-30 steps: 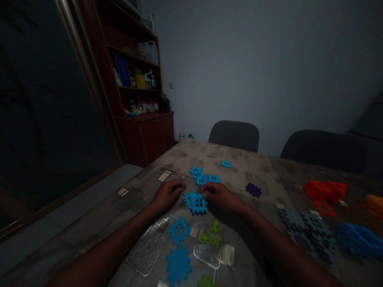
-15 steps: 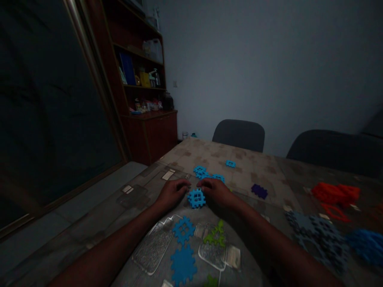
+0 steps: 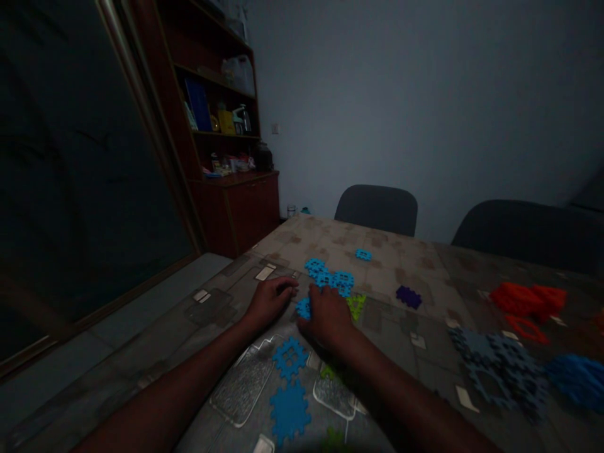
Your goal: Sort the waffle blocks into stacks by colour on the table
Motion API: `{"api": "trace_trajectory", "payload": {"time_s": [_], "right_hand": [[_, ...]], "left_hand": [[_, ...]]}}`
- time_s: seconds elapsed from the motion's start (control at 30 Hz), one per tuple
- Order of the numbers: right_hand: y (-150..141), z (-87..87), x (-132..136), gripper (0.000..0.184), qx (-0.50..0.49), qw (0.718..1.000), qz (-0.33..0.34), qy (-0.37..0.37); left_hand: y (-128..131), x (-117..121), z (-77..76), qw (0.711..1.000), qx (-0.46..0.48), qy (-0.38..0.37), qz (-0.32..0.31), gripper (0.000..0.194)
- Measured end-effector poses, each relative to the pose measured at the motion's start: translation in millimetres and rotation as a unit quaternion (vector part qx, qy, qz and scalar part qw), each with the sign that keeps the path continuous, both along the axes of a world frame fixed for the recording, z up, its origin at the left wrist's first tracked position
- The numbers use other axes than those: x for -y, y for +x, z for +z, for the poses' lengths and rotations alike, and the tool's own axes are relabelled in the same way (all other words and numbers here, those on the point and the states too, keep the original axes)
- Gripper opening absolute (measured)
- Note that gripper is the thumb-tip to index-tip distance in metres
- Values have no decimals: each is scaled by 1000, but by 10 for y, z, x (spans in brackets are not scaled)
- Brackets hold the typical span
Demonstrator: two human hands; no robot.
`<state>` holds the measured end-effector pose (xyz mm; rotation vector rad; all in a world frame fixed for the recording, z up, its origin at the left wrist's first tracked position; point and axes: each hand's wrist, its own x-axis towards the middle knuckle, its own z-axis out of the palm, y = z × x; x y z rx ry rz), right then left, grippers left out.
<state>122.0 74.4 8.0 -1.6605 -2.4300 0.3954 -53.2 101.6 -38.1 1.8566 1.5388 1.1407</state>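
Note:
The room is dim. My right hand (image 3: 325, 314) lies palm down over a light blue interlocking tile (image 3: 303, 307), fingers curled on it; only the tile's left edge shows. My left hand (image 3: 270, 301) rests on the table just left of that tile, fingers bent, and I cannot make out anything in it. Beyond my hands lies a cluster of light blue tiles (image 3: 330, 277), and a green tile (image 3: 355, 304) sits right of my right hand. Two darker blue tiles (image 3: 289, 355) (image 3: 289, 412) lie near me.
The patterned table (image 3: 401, 264) also carries a purple tile (image 3: 408, 296), a red pile (image 3: 528, 301), a dark blue-grey pile (image 3: 500, 368) and a blue heap (image 3: 578, 377). Two dark chairs (image 3: 376, 207) (image 3: 528, 233) stand at the far side. A wooden shelf unit (image 3: 221, 145) is at left.
My right hand slid over the light blue tile and now covers most of it. The left hand stayed beside it. The view shifted slightly, and the green tile now shows.

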Motion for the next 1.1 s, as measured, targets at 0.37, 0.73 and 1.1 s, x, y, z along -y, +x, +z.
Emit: {"api": "trace_trajectory", "payload": {"time_s": [0.37,0.73,1.1], "right_hand": [[320,-16,-79,47,-40,997,71,-1],[1612,36,465,62,-163,982,1,99],[2157,-161,823,71,-181,974,-80,106]], "left_hand": [[-34,15,75,996,-28,-36,-82,28],[142,476,687,870,-246,-160,-397,65],[26,571,700,874,-288,-206,-333,62]]}}
